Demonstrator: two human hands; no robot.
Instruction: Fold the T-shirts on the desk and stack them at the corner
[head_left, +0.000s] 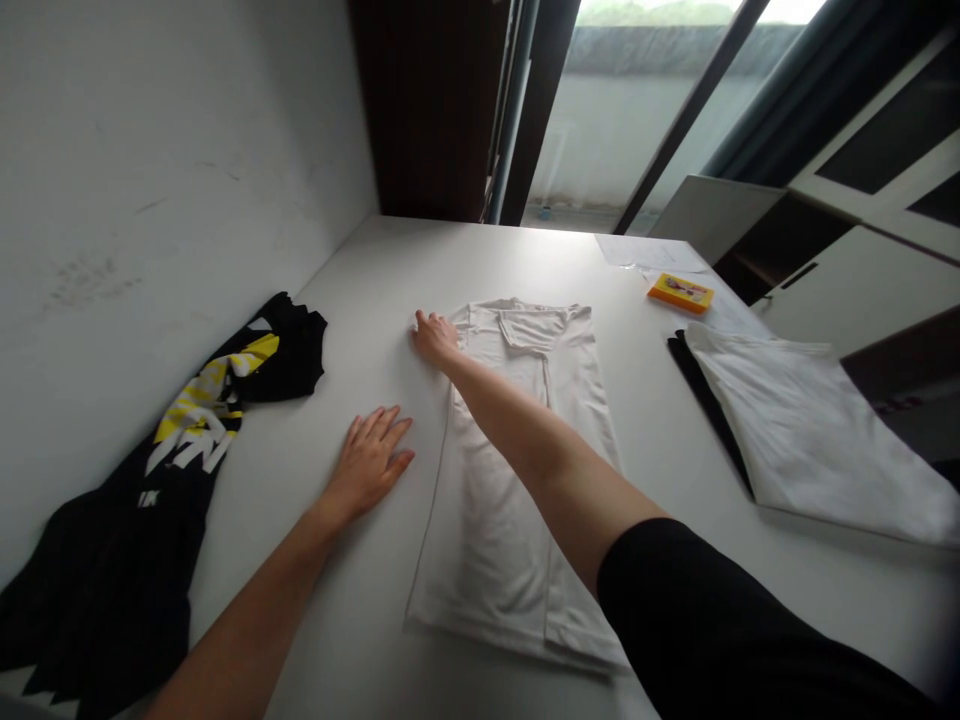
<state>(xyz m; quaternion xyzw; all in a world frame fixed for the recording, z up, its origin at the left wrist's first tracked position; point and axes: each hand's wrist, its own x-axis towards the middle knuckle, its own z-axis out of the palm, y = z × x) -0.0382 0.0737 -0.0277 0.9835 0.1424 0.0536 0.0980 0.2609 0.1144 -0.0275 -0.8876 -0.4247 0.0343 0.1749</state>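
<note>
A white T-shirt (495, 520) lies flat on the white table, its right side and one sleeve folded in over the body. Across it reaches my right arm, and my right hand (436, 338) is at the shirt's upper left edge by the shoulder. The fingers of that hand are bent downward, and whether cloth is pinched in them is hidden. My left hand (369, 462) rests palm down on the bare tabletop left of the shirt, fingers spread, apart from the cloth.
A black garment with yellow and white print (202, 420) lies along the wall at left. Folded white cloth (810, 430) over black cloth (709, 410) sits at right. Behind it are an orange-yellow box (681, 293) and papers (649, 252). The table (480, 255) ends before a glass door.
</note>
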